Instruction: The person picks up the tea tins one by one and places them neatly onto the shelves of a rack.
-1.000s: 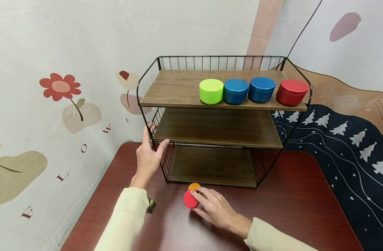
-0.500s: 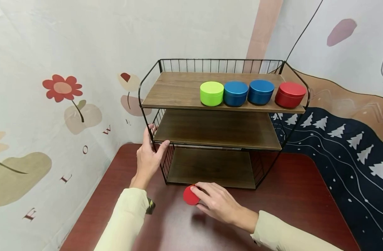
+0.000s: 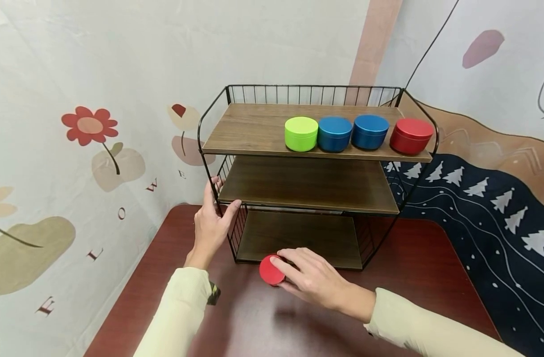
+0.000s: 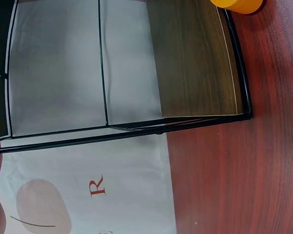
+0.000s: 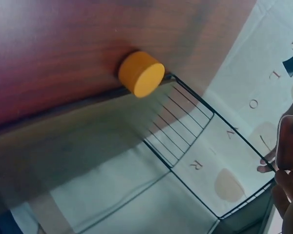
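My left hand (image 3: 208,229) grips the left side of a three-tier shelf rack (image 3: 307,182) with a black wire frame. Its thumb lies by the front corner of the middle board, and the other fingers reach behind the frame. My right hand (image 3: 315,278) holds a round red tin (image 3: 270,270) by its edge, raised above the tabletop in front of the bottom board. In the right wrist view that red tin (image 5: 289,146) is at the right edge. An orange tin (image 5: 141,74) stands on the table by the rack's front edge; in the head view it is hidden.
On the top board stand a lime green tin (image 3: 301,134), two blue tins (image 3: 334,134) and another red tin (image 3: 411,136) near the right end. The dark red table (image 3: 414,267) lies under the rack. Printed cloth (image 3: 120,64) hangs behind and to the left.
My right hand has lifted the red tin off the table and moved it up and toward the rack, covering the orange tin in the head view. The left hand keeps its grip.
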### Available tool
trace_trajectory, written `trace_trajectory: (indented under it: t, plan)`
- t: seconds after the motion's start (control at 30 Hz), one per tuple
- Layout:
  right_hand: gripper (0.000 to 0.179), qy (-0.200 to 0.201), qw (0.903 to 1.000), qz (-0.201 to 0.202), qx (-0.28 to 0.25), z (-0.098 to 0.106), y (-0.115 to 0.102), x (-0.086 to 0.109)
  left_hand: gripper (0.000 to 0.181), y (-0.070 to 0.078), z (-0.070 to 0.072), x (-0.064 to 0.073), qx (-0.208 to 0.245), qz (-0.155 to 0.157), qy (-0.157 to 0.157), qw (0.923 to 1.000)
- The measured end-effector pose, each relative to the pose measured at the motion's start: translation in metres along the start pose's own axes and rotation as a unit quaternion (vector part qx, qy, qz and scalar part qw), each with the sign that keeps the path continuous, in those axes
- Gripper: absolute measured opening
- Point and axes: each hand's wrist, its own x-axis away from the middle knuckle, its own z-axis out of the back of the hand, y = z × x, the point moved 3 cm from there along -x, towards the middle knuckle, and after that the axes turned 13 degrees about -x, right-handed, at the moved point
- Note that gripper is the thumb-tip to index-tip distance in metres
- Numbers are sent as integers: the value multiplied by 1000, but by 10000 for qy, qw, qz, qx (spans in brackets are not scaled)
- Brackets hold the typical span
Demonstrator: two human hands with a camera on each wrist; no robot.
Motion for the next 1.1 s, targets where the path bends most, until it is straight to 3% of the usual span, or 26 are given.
trace_trajectory:
  t: [0.5,0.73,1.1]
  plan:
    - [46,139,9984,517,163,33,11,-32,72,0,0,1,-76,-79,32,9999]
    - [44,79,9983,538,189,56,24,-48,74,-1,-1,-1,-131,-126,30,9998]
    - [50,112,9973,615,376,89,40,-97,76,-2,0,0,-169,-38,-6,9999]
